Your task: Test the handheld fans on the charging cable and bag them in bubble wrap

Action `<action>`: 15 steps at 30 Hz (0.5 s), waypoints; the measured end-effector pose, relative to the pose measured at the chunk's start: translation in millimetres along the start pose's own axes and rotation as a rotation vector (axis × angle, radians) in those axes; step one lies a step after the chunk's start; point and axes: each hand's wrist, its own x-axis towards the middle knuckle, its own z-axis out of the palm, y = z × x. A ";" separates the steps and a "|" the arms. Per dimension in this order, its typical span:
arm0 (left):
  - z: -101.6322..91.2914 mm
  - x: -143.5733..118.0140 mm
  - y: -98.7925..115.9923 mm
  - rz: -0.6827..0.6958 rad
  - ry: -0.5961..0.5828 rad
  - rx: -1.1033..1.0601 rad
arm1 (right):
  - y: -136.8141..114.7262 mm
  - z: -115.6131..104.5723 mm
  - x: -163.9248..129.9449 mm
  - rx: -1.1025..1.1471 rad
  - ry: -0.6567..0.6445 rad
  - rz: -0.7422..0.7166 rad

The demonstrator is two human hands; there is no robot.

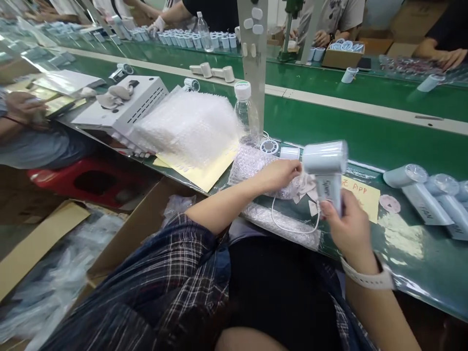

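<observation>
A pale blue T-shaped handheld fan (325, 168) is held upright above the green table (383, 141), its handle gripped by the right hand (347, 226). Left hand (280, 174) rests w/ fingers curled on bubble-wrap bags (256, 168), apparently pinching one; blurred. More fans (424, 192) lie nearby.

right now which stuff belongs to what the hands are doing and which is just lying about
In hand:
- right hand grips a white handheld fan
- left hand at the fan's head, over bubble wrap bags
- white cable

Lying about:
- water bottle
- stack of bubble wrap
- white box
- yellow note
- finished fans
</observation>
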 end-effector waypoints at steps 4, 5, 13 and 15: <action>-11.3 -4.5 -15.6 -0.146 0.101 -0.360 | 6.7 34.2 10.9 -0.062 -0.110 -0.078; -16.7 -7.8 -16.1 -0.190 0.129 -0.486 | 9.4 37.2 12.4 -0.115 -0.121 -0.077; -33.1 -51.0 44.4 0.277 0.081 0.295 | -13.6 17.7 -9.2 -0.581 -0.005 -0.460; -32.1 -62.6 64.7 0.396 0.052 0.580 | -22.9 5.8 -13.3 -0.473 0.026 -0.416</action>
